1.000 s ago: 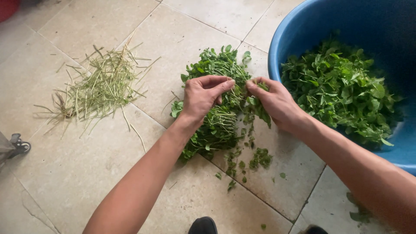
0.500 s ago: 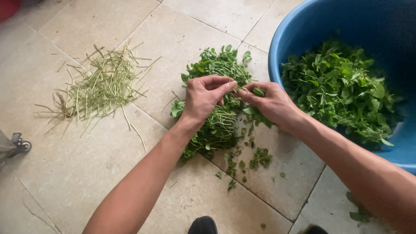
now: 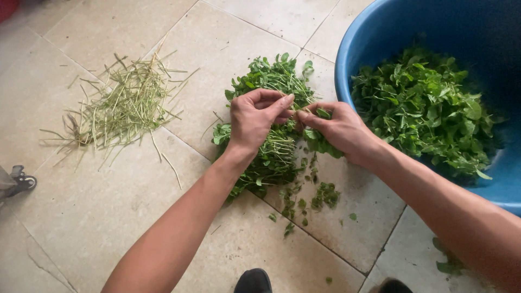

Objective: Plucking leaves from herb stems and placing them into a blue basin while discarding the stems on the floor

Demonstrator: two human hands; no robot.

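Your right hand (image 3: 339,130) has drawn closer to your left hand (image 3: 255,122); both now pinch 1 sprig (image 3: 304,111) above the herb pile (image 3: 274,157), stripping its leaves.

blue tub (image 3: 347,65) cropped, shoes (image 3: 252,281) — cut off

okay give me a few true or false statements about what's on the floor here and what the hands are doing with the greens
1. The blue tub holds picked green leaves. True.
2. The bare stems lie in the tub. False: they lie heaped on the floor tiles, left of the leafy bunch.
3. The left hand and right hand meet over the leafy bunch. True.
4. The right hand is empty. False: leaves show under its fingers.
5. Loose leaf bits lie on the tiles near the bunch. True.
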